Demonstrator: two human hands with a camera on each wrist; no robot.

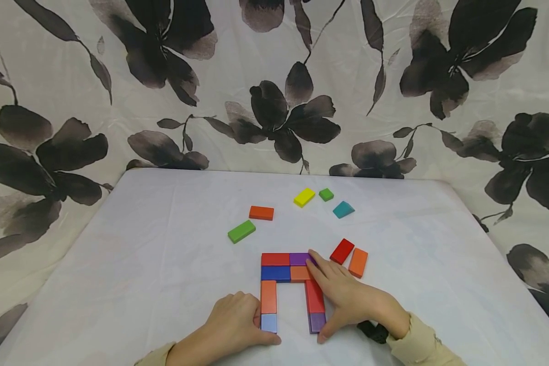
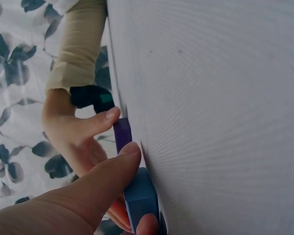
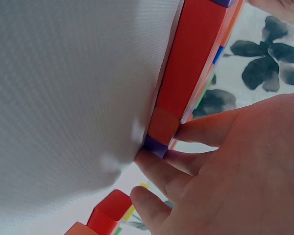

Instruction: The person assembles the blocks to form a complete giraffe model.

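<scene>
Coloured wooden blocks lie in an arch open toward the person. Across its far side run a red block (image 1: 275,259), a purple block (image 1: 297,259), a blue block (image 1: 275,273) and an orange block (image 1: 299,274). The left leg is an orange block (image 1: 268,296) and a light blue block (image 1: 269,323); my left hand (image 1: 233,321) pinches the light blue one, thumb at its near end. A red block (image 1: 315,296) and a lower purple block (image 1: 317,323) form the right leg. Along it spreads my right hand (image 1: 347,294), fingertips touching the far corner, thumb at the near end.
Loose blocks lie beyond the arch: a green one (image 1: 241,232), an orange-red one (image 1: 262,213), a yellow one (image 1: 304,197), a small green one (image 1: 326,194) and a teal triangle (image 1: 343,209). Red (image 1: 341,251) and orange (image 1: 358,262) blocks sit beside the right hand.
</scene>
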